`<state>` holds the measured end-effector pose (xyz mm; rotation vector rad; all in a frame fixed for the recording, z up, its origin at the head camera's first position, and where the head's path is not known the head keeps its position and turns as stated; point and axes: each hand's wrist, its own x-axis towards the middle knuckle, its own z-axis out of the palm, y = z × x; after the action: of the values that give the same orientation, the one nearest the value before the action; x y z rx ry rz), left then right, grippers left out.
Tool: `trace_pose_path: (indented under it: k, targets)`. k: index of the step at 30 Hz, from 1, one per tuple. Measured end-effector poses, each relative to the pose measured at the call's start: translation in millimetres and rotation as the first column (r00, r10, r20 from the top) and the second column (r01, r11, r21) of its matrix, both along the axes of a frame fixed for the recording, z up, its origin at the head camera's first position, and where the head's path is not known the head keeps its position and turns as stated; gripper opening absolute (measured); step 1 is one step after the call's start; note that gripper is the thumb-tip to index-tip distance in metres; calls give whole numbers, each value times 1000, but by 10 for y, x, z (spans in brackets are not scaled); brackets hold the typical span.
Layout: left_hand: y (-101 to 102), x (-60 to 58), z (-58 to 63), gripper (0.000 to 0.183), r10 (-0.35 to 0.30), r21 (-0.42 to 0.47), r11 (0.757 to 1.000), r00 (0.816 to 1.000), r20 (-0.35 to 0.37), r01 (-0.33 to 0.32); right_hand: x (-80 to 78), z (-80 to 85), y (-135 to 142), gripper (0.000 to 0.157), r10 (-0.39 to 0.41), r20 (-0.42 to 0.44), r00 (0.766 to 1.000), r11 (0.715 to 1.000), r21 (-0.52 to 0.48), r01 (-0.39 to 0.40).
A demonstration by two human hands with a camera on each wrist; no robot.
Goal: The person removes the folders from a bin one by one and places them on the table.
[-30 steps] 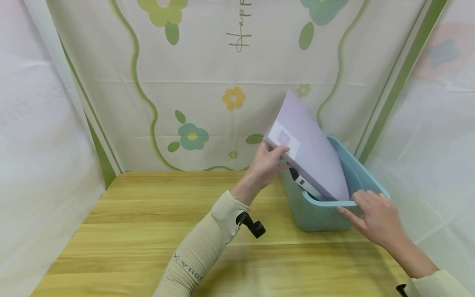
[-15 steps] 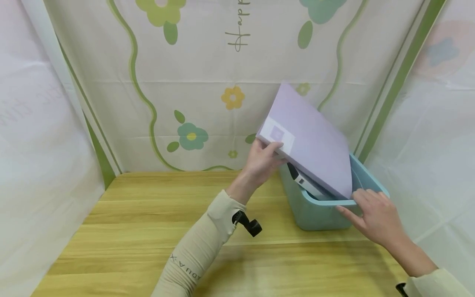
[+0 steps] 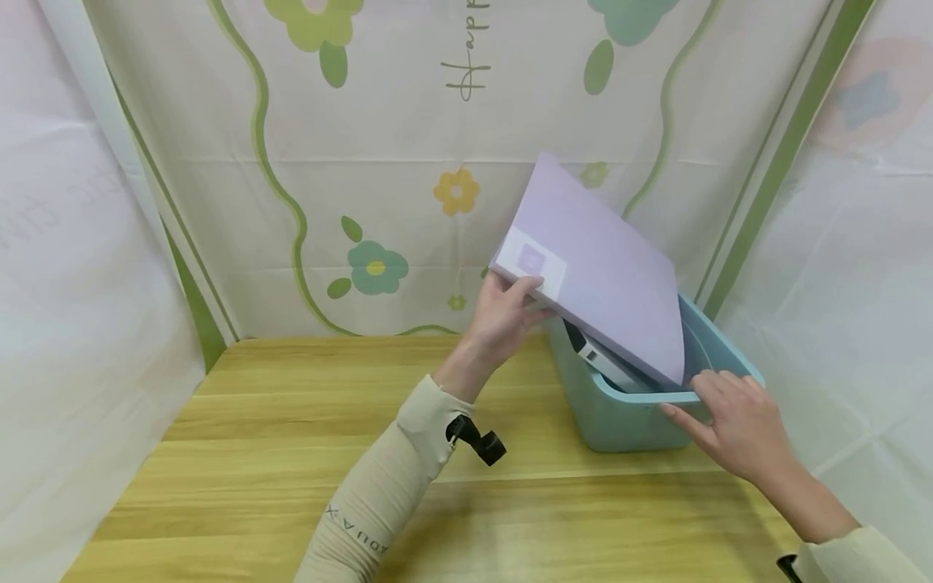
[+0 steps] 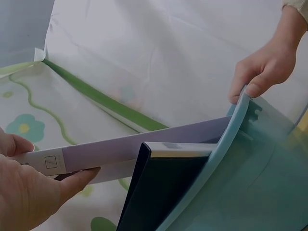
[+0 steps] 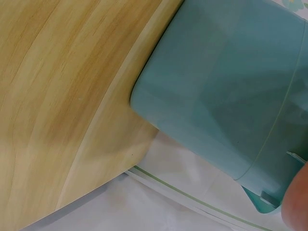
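Observation:
A lavender file folder (image 3: 601, 271) with a white label at one corner leans out of a blue-green plastic bin (image 3: 634, 425). My left hand (image 3: 503, 312) pinches its labelled end, thumb on the upper face and fingers underneath. The folder's other end is inside the bin, near the right front corner. Below it, a dark folder with a white spine (image 4: 166, 180) stands tilted in the bin and pokes above the rim. My right hand (image 3: 743, 425) grips the bin's front right rim, its thumb on the outside. In the right wrist view only a bit of that hand (image 5: 296, 202) shows.
The bin stands on a wood-grain table (image 3: 328, 453) at the right. A white flowered curtain (image 3: 408, 162) hangs right behind the table, and more white cloth (image 3: 867, 324) closes in the right side.
My left hand has drawn the lavender folder up and to the left, and its upper face has turned flatter toward the head camera. The right hand and bin have stayed in place.

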<state>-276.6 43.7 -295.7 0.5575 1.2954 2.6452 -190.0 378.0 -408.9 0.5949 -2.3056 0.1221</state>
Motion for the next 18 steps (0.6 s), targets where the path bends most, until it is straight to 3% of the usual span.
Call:
trace_pose_path:
  k: [18]
  targets:
    - [-200, -36, -32, 50, 36, -2, 999, 999, -31, -36, -16, 2, 16, 62, -4, 6, 1000, 1000, 4, 4]
